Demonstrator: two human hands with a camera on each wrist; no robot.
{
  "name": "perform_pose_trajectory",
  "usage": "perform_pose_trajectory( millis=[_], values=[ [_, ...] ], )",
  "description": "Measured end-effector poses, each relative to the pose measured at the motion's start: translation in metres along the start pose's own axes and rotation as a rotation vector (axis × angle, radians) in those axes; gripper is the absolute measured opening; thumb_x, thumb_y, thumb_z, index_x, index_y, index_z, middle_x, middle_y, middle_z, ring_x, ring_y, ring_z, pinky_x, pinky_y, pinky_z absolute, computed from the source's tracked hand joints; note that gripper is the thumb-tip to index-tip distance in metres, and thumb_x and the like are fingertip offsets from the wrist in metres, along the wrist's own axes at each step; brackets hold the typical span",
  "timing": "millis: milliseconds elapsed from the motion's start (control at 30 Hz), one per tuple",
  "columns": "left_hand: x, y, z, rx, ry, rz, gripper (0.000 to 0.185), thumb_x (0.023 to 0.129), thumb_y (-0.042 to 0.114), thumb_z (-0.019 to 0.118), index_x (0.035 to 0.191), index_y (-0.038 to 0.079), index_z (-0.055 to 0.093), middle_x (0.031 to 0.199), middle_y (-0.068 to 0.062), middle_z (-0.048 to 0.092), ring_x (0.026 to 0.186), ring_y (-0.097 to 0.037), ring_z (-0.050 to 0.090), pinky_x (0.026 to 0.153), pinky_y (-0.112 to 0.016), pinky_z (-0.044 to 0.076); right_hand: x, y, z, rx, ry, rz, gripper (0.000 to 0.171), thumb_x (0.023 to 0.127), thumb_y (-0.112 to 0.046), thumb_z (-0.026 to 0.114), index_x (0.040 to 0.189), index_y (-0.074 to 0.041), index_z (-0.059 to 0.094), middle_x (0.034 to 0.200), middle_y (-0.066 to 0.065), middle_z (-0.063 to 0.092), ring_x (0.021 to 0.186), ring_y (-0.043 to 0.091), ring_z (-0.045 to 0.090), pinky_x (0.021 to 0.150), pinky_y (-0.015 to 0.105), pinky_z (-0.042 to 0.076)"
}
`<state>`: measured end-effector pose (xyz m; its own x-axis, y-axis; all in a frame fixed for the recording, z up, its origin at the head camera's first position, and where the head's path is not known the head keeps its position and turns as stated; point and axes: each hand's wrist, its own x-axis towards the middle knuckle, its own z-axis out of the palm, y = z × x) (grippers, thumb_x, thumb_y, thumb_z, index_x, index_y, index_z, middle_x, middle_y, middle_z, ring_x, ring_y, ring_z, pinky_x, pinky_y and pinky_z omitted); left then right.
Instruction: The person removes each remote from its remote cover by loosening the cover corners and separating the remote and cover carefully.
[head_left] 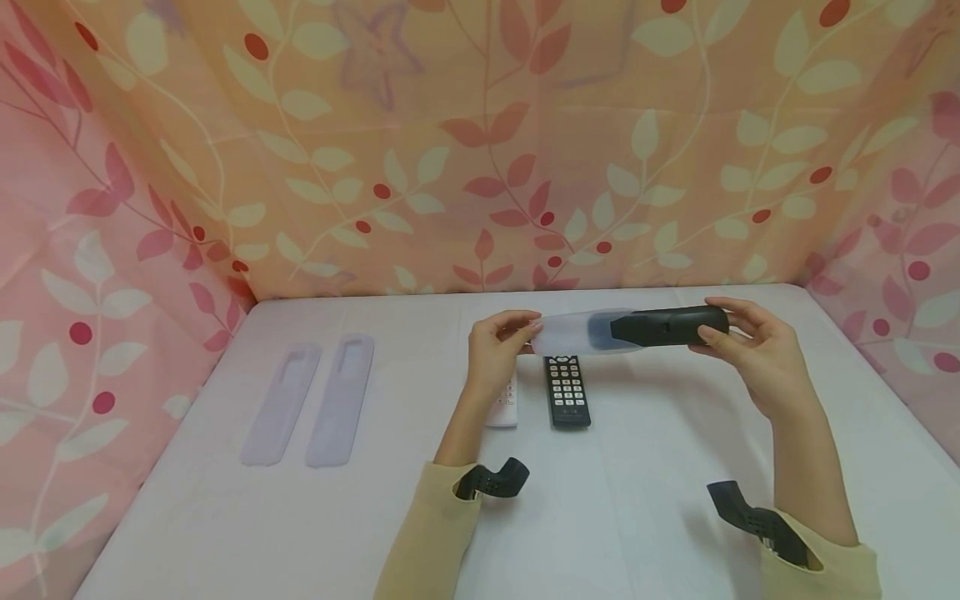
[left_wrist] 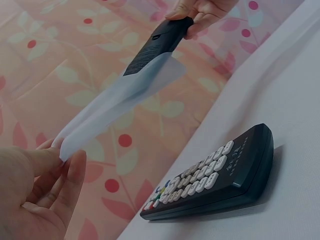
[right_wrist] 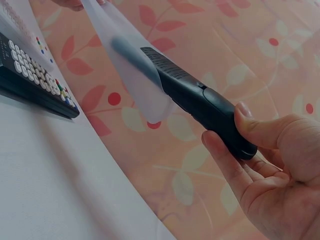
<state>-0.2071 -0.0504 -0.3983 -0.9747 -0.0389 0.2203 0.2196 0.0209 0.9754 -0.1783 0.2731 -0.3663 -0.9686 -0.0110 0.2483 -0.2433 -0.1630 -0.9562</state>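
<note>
My right hand (head_left: 757,350) grips one end of a black remote control (right_wrist: 200,100), held above the table with its back side showing. The remote's other end sits inside a translucent sleeve-like cover (left_wrist: 100,115); roughly half of the remote is still outside it. At the cover's far end, my left hand (head_left: 495,346) pinches the material between thumb and fingers. Below, a second black remote control (head_left: 568,392) with white buttons lies on the table. Beside it is a white remote control (head_left: 505,404), partly hidden behind my left hand and wrist.
Two more translucent covers (head_left: 281,408) lie side by side on the left of the white-covered table (head_left: 600,517). Patterned leaf-print cloth (head_left: 480,150) hangs at the back and both sides. A black strap-like device (head_left: 495,479) sits at each wrist.
</note>
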Motion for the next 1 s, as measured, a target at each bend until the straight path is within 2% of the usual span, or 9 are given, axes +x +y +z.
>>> perform_pose_trajectory(
  millis=[700, 1000],
  values=[
    [0.0009, -0.0002, -0.0025, -0.003, 0.009, -0.001, 0.018, 0.094, 0.0, 0.077, 0.112, -0.002, 0.079, 0.106, -0.017, 0.077, 0.078, -0.011, 0.066, 0.074, -0.026, 0.064, 0.0009, 0.0007, -0.0029, 0.017, -0.006, -0.021, 0.047, 0.093, 0.022, 0.064, 0.122, -0.013, 0.075, 0.111, 0.001, 0.068, 0.085, 0.011, 0.079, 0.075, 0.025, 0.063],
    [0.0008, 0.0006, -0.0036, -0.006, 0.014, -0.001, 0.018, 0.095, -0.001, 0.076, 0.112, -0.003, 0.078, 0.107, -0.018, 0.076, 0.08, -0.011, 0.067, 0.075, -0.027, 0.064, -0.0002, -0.0013, -0.0047, 0.003, 0.015, -0.003, 0.046, 0.093, 0.02, 0.065, 0.122, -0.015, 0.075, 0.11, 0.0, 0.067, 0.085, 0.01, 0.079, 0.074, 0.024, 0.063]
  ],
)
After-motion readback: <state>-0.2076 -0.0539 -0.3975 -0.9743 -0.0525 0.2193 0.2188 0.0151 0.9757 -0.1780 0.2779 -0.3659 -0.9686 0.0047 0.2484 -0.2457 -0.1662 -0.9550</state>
